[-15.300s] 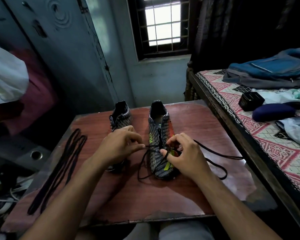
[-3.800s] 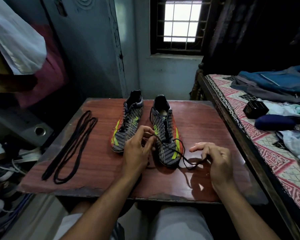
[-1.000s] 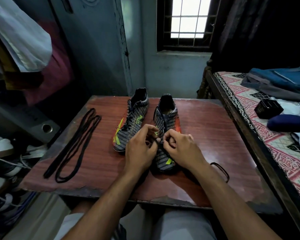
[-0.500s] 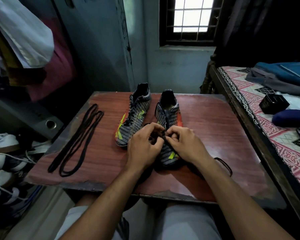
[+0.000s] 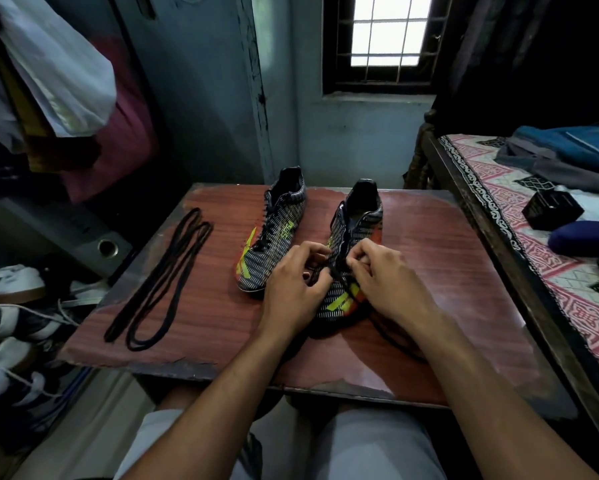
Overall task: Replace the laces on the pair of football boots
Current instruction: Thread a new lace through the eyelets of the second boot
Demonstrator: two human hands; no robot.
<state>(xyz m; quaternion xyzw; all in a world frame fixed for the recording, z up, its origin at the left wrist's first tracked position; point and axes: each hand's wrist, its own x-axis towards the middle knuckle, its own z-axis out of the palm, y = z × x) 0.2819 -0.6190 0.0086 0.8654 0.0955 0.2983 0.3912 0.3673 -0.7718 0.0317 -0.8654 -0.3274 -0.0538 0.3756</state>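
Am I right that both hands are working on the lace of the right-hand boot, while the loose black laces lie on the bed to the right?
Not quite. Both hands, left hand and right hand, are on the lace of the right-hand boot, but the head view shows the loose black laces lying on the left part of the wooden table, not on the bed.

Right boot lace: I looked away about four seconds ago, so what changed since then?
The right hand left the loose lace on the table and joined the left hand over the right boot; both now pinch its lace. Left boot and spare laces stayed put.
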